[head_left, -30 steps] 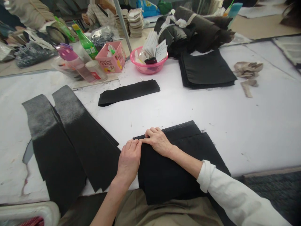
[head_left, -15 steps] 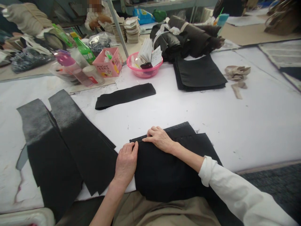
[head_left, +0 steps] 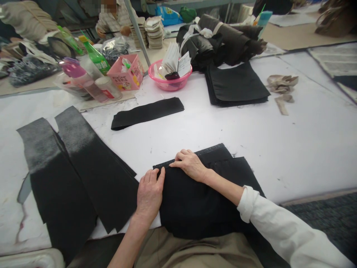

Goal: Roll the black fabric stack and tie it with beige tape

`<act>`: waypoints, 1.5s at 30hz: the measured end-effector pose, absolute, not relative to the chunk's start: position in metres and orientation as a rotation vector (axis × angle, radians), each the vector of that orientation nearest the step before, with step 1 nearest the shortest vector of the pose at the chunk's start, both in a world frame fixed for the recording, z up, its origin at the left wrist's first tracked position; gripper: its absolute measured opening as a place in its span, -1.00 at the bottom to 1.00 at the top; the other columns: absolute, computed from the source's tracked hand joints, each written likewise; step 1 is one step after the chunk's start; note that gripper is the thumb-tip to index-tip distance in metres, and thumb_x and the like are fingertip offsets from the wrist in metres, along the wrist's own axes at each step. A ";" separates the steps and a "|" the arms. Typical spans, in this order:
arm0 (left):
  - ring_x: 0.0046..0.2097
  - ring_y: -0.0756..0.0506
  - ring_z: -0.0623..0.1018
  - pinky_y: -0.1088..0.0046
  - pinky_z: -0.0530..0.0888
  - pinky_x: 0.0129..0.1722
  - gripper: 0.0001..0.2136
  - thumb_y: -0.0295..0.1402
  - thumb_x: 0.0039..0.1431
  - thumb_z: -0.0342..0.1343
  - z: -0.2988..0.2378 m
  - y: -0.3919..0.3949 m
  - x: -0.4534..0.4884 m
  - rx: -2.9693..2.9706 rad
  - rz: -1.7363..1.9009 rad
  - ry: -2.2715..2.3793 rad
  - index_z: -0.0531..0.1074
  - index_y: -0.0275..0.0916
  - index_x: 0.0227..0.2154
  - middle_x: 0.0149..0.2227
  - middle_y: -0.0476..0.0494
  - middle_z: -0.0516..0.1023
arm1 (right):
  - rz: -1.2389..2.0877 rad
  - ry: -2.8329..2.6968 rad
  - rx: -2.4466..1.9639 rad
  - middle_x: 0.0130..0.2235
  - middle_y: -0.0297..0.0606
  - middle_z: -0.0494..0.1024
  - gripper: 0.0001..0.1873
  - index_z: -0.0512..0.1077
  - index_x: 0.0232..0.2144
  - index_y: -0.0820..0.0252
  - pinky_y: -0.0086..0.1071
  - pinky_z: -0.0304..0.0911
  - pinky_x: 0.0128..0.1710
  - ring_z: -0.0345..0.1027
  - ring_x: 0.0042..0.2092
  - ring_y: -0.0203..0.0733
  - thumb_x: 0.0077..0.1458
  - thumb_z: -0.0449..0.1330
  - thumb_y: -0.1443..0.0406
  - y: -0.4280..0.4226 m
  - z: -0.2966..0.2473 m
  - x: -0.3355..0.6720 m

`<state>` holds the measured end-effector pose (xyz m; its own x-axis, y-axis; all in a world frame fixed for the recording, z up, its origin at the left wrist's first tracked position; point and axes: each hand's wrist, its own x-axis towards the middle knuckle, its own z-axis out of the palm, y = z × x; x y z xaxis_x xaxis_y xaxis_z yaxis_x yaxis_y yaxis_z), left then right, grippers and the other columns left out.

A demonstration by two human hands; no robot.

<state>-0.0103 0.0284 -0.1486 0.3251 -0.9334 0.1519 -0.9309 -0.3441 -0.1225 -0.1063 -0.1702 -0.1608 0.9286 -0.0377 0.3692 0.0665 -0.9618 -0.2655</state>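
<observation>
A stack of black fabric pieces point(head_left: 200, 201) lies at the near table edge in front of me. My left hand point(head_left: 149, 193) rests flat on its left edge, fingers stretched out toward the far corner. My right hand point(head_left: 189, 163) lies on the stack's far left corner, fingers curled down and pressing on the top edge. Neither hand lifts anything off the table. A white sleeve covers my right forearm.
Long black panels point(head_left: 83, 167) lie to the left, a black strip point(head_left: 147, 112) ahead, a folded black pile point(head_left: 237, 87) at the back right. A pink bowl point(head_left: 169, 80), pink box point(head_left: 126, 72), bottles point(head_left: 95, 57) and beige scraps point(head_left: 281, 87) stand beyond. Another person sits at the far side.
My left hand has slid a little toward me along the stack's left edge. The right hand stays on the far corner. The view has shifted slightly.
</observation>
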 end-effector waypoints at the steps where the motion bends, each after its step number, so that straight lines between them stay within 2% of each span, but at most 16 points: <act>1: 0.08 -0.32 0.34 0.11 0.40 0.00 -0.60 -0.55 0.21 -0.02 -0.148 0.028 -0.010 -2.539 -0.306 1.798 0.29 -0.32 0.13 0.01 -0.37 0.38 | -0.552 -0.011 -2.795 -0.27 -0.27 0.43 -0.80 0.52 -0.18 -0.04 -0.32 0.01 -0.24 0.16 -0.20 -0.22 0.24 0.10 0.26 -0.171 -0.162 -0.107; 4: 0.12 -0.31 0.31 0.12 0.35 0.08 -0.61 -0.56 0.21 -0.01 -0.150 0.027 -0.009 -2.513 -0.304 1.848 0.30 -0.40 0.10 0.03 -0.36 0.38 | -0.562 0.006 -2.769 -0.27 -0.27 0.44 -0.81 0.53 -0.20 -0.03 -0.32 0.02 -0.23 0.17 -0.20 -0.22 0.24 0.11 0.27 -0.172 -0.163 -0.109; 7: 0.07 -0.27 0.35 0.15 0.36 0.08 -0.61 -0.57 0.21 -0.02 -0.152 0.027 -0.007 -2.505 -0.293 1.883 0.29 -0.42 0.11 0.00 -0.36 0.40 | -0.559 0.017 -2.777 -0.27 -0.27 0.44 -0.80 0.53 -0.21 0.00 -0.32 0.02 -0.23 0.17 -0.20 -0.21 0.24 0.10 0.27 -0.175 -0.162 -0.112; 17: -0.04 -0.23 0.41 0.16 0.41 -0.04 -0.54 -0.57 0.21 -0.08 -0.141 0.019 -0.010 -2.446 -0.205 1.886 0.21 -0.28 0.18 -0.11 -0.30 0.42 | -0.511 0.025 -2.853 -0.29 -0.24 0.43 -0.81 0.53 -0.21 0.03 -0.31 0.02 -0.22 0.17 -0.20 -0.20 0.24 0.10 0.27 -0.181 -0.156 -0.120; 23: 0.10 -0.23 0.33 0.19 0.35 0.07 -0.55 -0.63 0.20 -0.12 -0.142 0.011 -0.007 -2.439 -0.125 1.944 0.24 -0.35 0.15 0.06 -0.33 0.36 | -0.441 0.010 -2.886 -0.30 -0.23 0.42 -0.80 0.53 -0.20 0.01 -0.30 0.01 -0.23 0.16 -0.20 -0.19 0.25 0.09 0.27 -0.191 -0.150 -0.126; 28: 0.07 -0.23 0.35 0.20 0.37 0.02 -0.51 -0.63 0.19 -0.10 -0.139 0.008 -0.005 -2.388 -0.065 1.963 0.19 -0.36 0.19 0.04 -0.31 0.37 | -0.414 -0.021 -2.909 -0.30 -0.24 0.41 -0.78 0.52 -0.20 0.01 -0.30 0.01 -0.22 0.16 -0.20 -0.19 0.26 0.07 0.27 -0.198 -0.148 -0.131; 37: -0.04 -0.21 0.37 0.21 0.39 -0.09 -0.46 -0.58 0.20 -0.05 -0.134 -0.001 -0.006 -2.335 -0.035 1.951 0.09 -0.20 0.25 -0.06 -0.25 0.37 | -0.424 -0.023 -2.930 -0.29 -0.24 0.41 -0.78 0.51 -0.19 0.03 -0.32 0.01 -0.22 0.15 -0.20 -0.20 0.27 0.05 0.28 -0.211 -0.148 -0.143; 43: 0.06 -0.19 0.30 0.23 0.32 0.04 -0.47 -0.63 0.20 -0.08 -0.129 -0.009 -0.004 -2.293 0.033 2.020 0.12 -0.23 0.23 0.05 -0.25 0.30 | -0.423 -0.045 -2.931 -0.28 -0.24 0.42 -0.79 0.51 -0.19 0.05 -0.32 0.02 -0.22 0.16 -0.19 -0.20 0.26 0.07 0.30 -0.219 -0.146 -0.152; 45: 0.05 -0.18 0.31 0.24 0.33 0.03 -0.46 -0.63 0.20 -0.08 -0.127 -0.012 -0.004 -2.264 0.060 2.034 0.10 -0.22 0.24 0.05 -0.24 0.30 | -0.425 -0.039 -2.923 -0.27 -0.24 0.42 -0.79 0.51 -0.18 0.05 -0.32 0.03 -0.22 0.16 -0.19 -0.21 0.26 0.07 0.31 -0.221 -0.145 -0.153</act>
